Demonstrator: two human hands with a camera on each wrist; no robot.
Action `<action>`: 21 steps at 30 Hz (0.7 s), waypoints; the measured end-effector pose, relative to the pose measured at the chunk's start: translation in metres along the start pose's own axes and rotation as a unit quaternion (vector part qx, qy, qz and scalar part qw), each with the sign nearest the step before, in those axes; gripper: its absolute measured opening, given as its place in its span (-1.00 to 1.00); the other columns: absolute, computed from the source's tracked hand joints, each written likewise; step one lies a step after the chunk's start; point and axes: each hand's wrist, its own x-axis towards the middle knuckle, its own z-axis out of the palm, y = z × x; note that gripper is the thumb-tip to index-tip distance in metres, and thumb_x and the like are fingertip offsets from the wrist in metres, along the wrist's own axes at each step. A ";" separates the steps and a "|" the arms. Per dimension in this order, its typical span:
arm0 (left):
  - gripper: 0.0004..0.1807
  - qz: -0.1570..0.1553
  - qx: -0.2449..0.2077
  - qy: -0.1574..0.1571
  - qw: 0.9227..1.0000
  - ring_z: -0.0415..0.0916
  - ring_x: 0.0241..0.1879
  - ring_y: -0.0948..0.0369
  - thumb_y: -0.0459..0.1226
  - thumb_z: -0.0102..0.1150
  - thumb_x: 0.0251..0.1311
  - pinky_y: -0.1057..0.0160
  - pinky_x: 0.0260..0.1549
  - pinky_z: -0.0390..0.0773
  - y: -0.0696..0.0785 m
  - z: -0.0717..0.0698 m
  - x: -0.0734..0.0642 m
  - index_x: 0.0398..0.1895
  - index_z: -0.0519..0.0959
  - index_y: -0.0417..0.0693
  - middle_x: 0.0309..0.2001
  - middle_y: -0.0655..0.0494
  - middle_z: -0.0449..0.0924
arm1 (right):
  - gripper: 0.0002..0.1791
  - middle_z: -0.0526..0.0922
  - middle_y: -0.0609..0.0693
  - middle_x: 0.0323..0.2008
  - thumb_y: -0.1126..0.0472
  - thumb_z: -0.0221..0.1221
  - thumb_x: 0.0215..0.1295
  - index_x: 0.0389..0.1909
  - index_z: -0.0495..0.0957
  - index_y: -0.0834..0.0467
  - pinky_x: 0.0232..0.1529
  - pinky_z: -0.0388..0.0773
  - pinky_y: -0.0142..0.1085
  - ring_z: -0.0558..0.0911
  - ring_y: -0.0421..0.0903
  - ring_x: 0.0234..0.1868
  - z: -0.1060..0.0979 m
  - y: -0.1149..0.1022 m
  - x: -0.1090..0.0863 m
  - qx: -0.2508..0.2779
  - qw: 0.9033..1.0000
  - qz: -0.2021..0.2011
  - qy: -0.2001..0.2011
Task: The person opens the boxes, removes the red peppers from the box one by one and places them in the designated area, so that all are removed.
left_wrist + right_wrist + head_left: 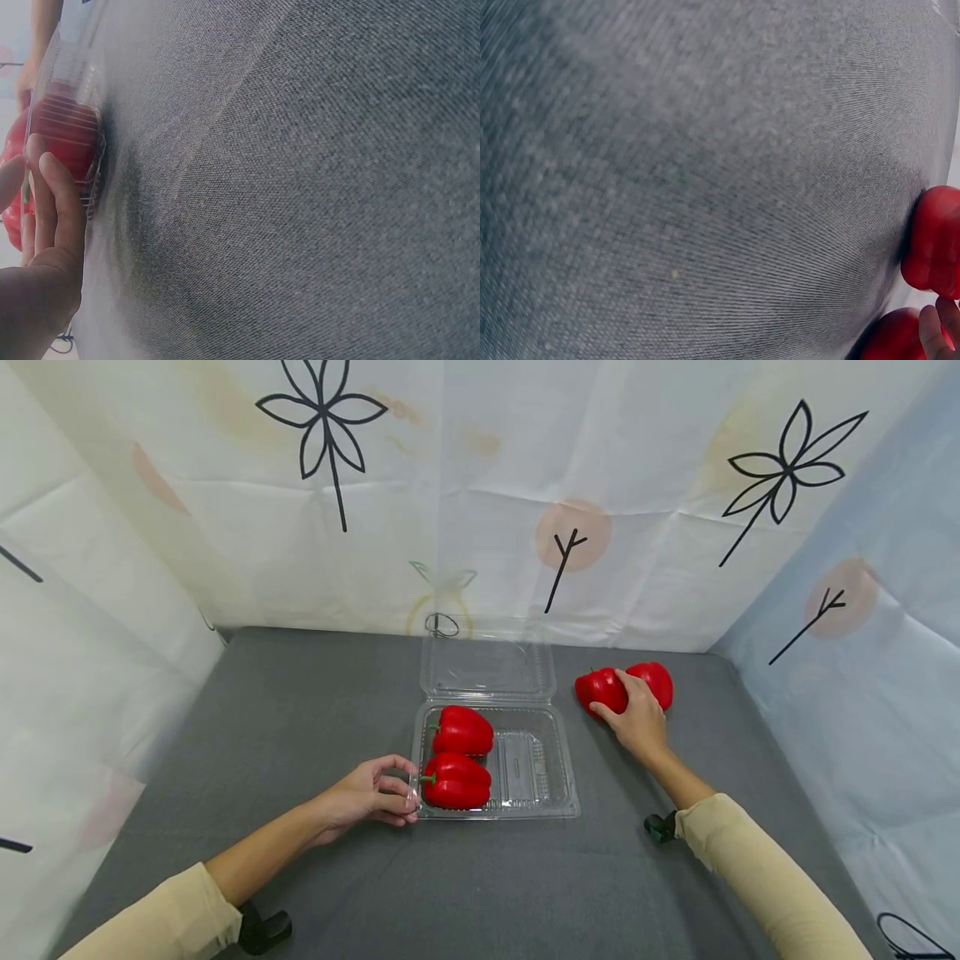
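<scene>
A clear plastic container (525,814) lies with its lid folded back, two red bell peppers (462,731) side by side in its left half. At its left rim my left hand (378,793) pinches the edge, the fingers along the outer wall and the thumb over the rim in the left wrist view. To the right of the container, my right hand (637,714) grips a red bell pepper (598,689), thumb on its near left side and fingers on its right. Another red bell pepper (652,681) sits just beyond those fingers; both peppers show at the right wrist view's edge.
The open lid (487,664) leans back toward the rear curtain. Grey cloth (322,693) covers the table. A patterned white curtain (480,527) rises behind it and along both sides.
</scene>
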 end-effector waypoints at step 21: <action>-0.43 0.005 0.001 -0.004 1.000 0.72 -0.27 0.06 -0.38 0.31 0.25 0.15 -0.16 0.69 -0.001 -0.001 0.001 0.20 0.23 -0.34 -0.18 -0.21 0.69 | -0.12 0.30 0.20 0.41 0.11 0.46 0.08 0.42 0.30 0.16 0.14 0.39 0.35 0.32 0.23 0.36 -0.020 -0.032 0.004 0.030 0.998 -0.054 -0.018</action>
